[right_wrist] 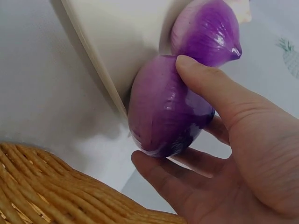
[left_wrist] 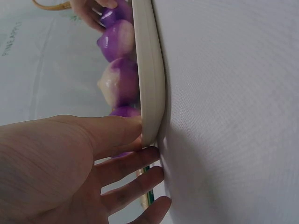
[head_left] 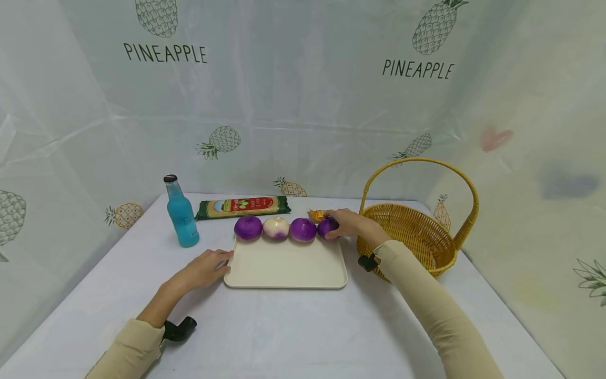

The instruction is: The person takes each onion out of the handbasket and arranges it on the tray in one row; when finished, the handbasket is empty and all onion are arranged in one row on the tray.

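My right hand (head_left: pixel 349 223) grips the rightmost purple onion (right_wrist: pixel 163 107), thumb on one side and fingers round the other. That onion ends a row along the back of a cream tray (head_left: pixel 286 268). Beside it sit another purple onion (head_left: pixel 303 230), a mostly white one (head_left: pixel 276 228) with a purple patch, and a purple one (head_left: pixel 248 228) at the left end. My left hand (head_left: pixel 208 268) touches the tray's left edge with thumb and fingertips, its other fingers spread near the tablecloth in the left wrist view.
A wicker basket (head_left: pixel 437 247) with a tall handle stands right of the tray, close to my right hand. Behind the onions lie a long green-ended packet (head_left: pixel 243 207) and a small orange packet (head_left: pixel 316 215). A blue bottle (head_left: pixel 182 218) stands at the back left.
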Demonstrator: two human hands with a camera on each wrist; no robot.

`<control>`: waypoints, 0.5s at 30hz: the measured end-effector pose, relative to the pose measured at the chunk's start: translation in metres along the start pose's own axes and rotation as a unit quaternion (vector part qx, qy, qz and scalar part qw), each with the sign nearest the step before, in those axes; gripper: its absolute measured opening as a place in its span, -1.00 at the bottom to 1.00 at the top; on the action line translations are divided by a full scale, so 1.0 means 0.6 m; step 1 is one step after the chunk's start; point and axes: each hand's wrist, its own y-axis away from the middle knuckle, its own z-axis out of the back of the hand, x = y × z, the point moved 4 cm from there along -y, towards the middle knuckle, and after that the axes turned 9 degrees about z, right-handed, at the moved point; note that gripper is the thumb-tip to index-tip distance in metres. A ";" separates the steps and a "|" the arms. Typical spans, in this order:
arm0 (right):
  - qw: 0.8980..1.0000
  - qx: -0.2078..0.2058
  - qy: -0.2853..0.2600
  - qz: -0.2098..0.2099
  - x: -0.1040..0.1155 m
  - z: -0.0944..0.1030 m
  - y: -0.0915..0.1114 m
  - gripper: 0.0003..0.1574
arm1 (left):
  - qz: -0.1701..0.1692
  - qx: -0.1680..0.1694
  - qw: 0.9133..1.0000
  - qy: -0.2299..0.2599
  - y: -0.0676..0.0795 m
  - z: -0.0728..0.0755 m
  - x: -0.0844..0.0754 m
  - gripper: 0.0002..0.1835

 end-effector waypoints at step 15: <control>0.999 -0.030 0.002 0.015 0.012 0.019 0.032 -0.14 | -0.002 0.007 1.000 0.005 0.002 0.002 0.003 -0.47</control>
